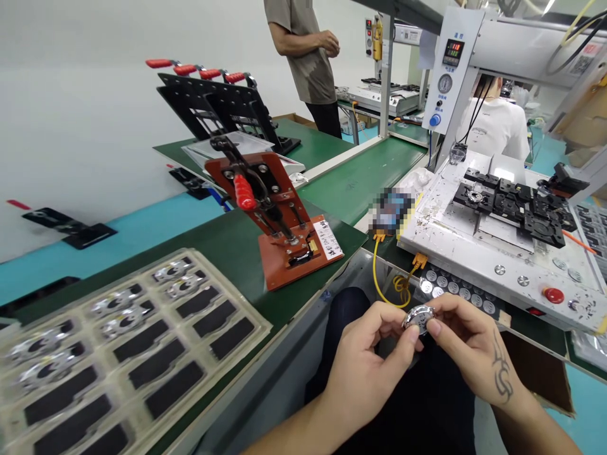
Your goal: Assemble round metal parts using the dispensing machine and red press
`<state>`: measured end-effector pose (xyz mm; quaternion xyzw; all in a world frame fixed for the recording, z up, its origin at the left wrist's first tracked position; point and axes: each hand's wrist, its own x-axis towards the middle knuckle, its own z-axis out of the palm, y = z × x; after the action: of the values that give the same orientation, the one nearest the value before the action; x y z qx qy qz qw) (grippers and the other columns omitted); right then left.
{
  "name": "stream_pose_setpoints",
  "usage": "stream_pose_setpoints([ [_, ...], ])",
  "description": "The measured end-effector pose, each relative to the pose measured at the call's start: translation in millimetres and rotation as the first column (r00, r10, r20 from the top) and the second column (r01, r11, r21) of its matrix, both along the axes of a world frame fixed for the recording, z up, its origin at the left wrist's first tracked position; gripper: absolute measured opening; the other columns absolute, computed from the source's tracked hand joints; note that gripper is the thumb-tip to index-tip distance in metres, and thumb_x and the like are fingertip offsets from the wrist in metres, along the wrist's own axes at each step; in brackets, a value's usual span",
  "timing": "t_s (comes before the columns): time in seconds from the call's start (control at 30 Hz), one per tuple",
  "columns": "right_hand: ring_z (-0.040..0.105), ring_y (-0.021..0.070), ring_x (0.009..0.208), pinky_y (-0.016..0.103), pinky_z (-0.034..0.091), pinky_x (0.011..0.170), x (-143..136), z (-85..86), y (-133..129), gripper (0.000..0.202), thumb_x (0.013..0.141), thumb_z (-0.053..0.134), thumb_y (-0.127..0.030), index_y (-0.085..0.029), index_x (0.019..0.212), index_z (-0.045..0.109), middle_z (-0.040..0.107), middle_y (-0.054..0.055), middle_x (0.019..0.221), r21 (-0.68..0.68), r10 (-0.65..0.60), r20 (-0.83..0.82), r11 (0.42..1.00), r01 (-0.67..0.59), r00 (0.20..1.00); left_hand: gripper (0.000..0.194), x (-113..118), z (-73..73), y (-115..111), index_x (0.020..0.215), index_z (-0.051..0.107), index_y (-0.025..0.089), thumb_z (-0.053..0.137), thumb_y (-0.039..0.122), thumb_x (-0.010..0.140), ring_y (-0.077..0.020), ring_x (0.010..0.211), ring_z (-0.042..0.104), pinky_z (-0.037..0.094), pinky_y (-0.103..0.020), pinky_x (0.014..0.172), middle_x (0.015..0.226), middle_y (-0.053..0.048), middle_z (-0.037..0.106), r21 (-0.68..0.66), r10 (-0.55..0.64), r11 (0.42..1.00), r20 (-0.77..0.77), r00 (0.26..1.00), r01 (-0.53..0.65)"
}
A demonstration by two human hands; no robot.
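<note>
A small shiny chrome part (pixel 419 318), rounded with an emblem-like face, is held up over my lap between both hands. My left hand (pixel 374 354) pinches its left side with thumb and fingers. On its other side, the thumb and fingertips of my right hand (pixel 459 335) grip the edge. The underside of the part is hidden by my fingers. Just beyond my hands, a strip of round silver discs (pixel 455 287) lies under the front of the white machine (pixel 474 253).
To the left, a clear tray (pixel 256 319) holds several chrome pieces (pixel 123 319) beside dark slots. A red-brown toggle press (pixel 279 208) stands on the green bench (pixel 227 246). Black fixtures (pixel 512 202) sit on the machine, near a red button (pixel 553 295). Two people are beyond.
</note>
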<state>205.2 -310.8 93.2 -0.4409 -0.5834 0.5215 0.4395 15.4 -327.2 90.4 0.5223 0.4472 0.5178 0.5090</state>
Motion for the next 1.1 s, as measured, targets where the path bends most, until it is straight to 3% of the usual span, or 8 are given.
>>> stream_pose_setpoints([
  [0.13,0.074,0.0192,0.083,0.029,0.064,0.075,-0.8,0.8,0.0,0.017,0.102,0.078,-0.041,-0.025,0.107,0.081,0.081,0.005,0.095,-0.017,0.004,-0.015,1.000,-0.005,1.000,0.012,-0.2,2.8,0.5,0.087,0.068,0.020,0.073,0.024,0.097,-0.0173,0.067,0.076,0.060,-0.027,0.069,0.073,-0.001,0.078,-0.018,-0.012,1.000,-0.005,1.000,0.012],
  [0.33,0.077,0.0204,0.082,0.030,0.065,0.073,-1.0,2.8,-0.8,0.018,0.102,0.077,-0.042,-0.025,0.109,0.080,0.082,0.005,0.094,-0.033,0.024,-0.032,0.999,-0.025,0.999,0.025,-2.2,6.1,6.0,0.087,0.065,0.019,0.080,0.037,0.095,-0.0163,0.063,0.074,0.059,-0.026,0.066,0.069,0.000,0.076,-0.195,-0.105,0.971,0.172,0.979,0.138],
  [0.5,0.077,0.0208,0.081,0.030,0.064,0.071,-0.8,3.2,-2.0,0.020,0.103,0.076,-0.043,-0.025,0.111,0.080,0.082,0.006,0.094,-0.043,0.038,-0.026,0.998,-0.039,0.999,0.035,-2.7,5.7,10.0,0.084,0.064,0.019,0.086,0.046,0.091,-0.0153,0.061,0.073,0.058,-0.026,0.064,0.069,0.001,0.074,-0.221,-0.122,0.959,0.250,0.961,0.179],
  [0.7,0.075,0.0201,0.084,0.031,0.065,0.077,0.7,-1.1,-0.7,0.019,0.104,0.075,-0.042,-0.026,0.112,0.080,0.081,0.004,0.094,-0.012,0.033,0.000,0.999,-0.033,0.999,0.023,-2.7,3.8,9.1,0.090,0.067,0.019,0.078,0.039,0.096,-0.0169,0.066,0.073,0.059,-0.027,0.068,0.071,-0.001,0.075,-0.195,-0.129,0.968,0.159,0.979,0.159],
  [0.93,0.072,0.0199,0.084,0.029,0.060,0.073,2.2,-7.2,5.4,0.021,0.104,0.074,-0.042,-0.026,0.116,0.078,0.080,0.006,0.102,0.004,0.058,0.116,0.998,-0.059,0.992,0.010,-9.2,0.5,14.1,0.096,0.076,0.019,0.069,0.026,0.097,-0.0173,0.073,0.068,0.055,-0.028,0.071,0.083,-0.003,0.075,0.012,-0.058,0.998,-0.231,0.971,0.063],
  [1.0,0.070,0.0186,0.078,0.028,0.059,0.069,-0.9,-7.6,7.7,0.022,0.104,0.074,-0.045,-0.024,0.110,0.078,0.079,0.004,0.094,-0.010,0.061,0.102,0.998,-0.060,0.993,0.012,-12.3,0.5,15.5,0.097,0.077,0.019,0.069,0.028,0.099,-0.0171,0.074,0.068,0.055,-0.028,0.072,0.086,-0.003,0.075,-0.006,-0.081,0.997,-0.215,0.973,0.081],
  [1.1,0.068,0.0168,0.069,0.027,0.058,0.064,-8.2,-10.7,10.1,0.027,0.102,0.076,-0.050,-0.023,0.106,0.077,0.075,0.002,0.083,-0.056,0.037,0.039,0.998,-0.035,0.999,0.020,-15.0,-2.8,14.7,0.100,0.076,0.018,0.075,0.038,0.099,-0.0181,0.077,0.070,0.058,-0.029,0.074,0.086,-0.003,0.074,-0.131,-0.130,0.983,0.004,0.992,0.129],
])
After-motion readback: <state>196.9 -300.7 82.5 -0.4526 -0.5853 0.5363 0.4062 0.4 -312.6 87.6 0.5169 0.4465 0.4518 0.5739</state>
